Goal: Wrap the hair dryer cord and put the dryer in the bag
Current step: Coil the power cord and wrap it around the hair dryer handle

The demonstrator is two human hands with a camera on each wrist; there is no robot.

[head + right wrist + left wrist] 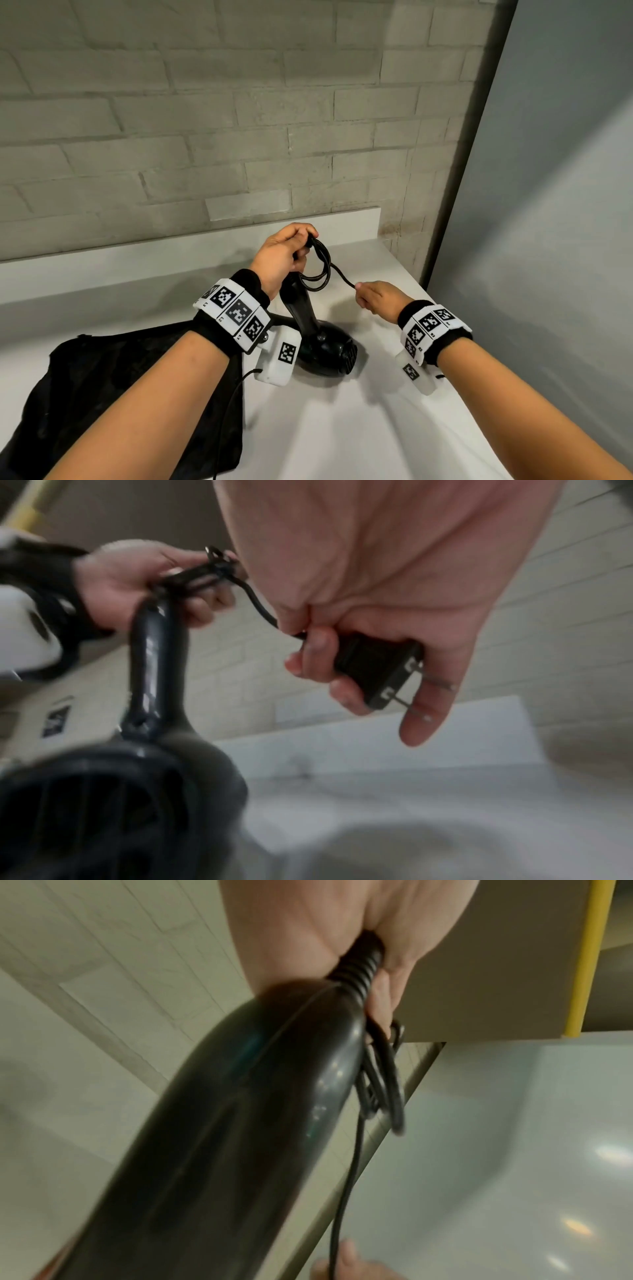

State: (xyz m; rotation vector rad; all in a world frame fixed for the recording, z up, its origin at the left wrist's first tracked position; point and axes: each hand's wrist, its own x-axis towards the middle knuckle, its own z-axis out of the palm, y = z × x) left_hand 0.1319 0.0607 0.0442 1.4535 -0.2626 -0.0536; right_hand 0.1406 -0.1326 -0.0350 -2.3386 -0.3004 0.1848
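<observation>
A black hair dryer [325, 346] stands on the white counter [359, 428] with its body down and its handle [299, 305] pointing up. My left hand [286, 255] grips the handle's top end and pinches several loops of black cord [322, 270] gathered there. In the left wrist view the handle [240, 1123] fills the frame, with the cord loops [383, 1074] beside it. A short stretch of cord runs to my right hand [376, 298], which holds the black plug [373, 666] in curled fingers. A black mesh bag [113, 394] lies flat at the left.
A grey brick wall [205, 120] rises behind the counter's raised back ledge [171, 250]. A plain grey panel [548, 205] closes the right side. The counter's right edge runs close to my right wrist.
</observation>
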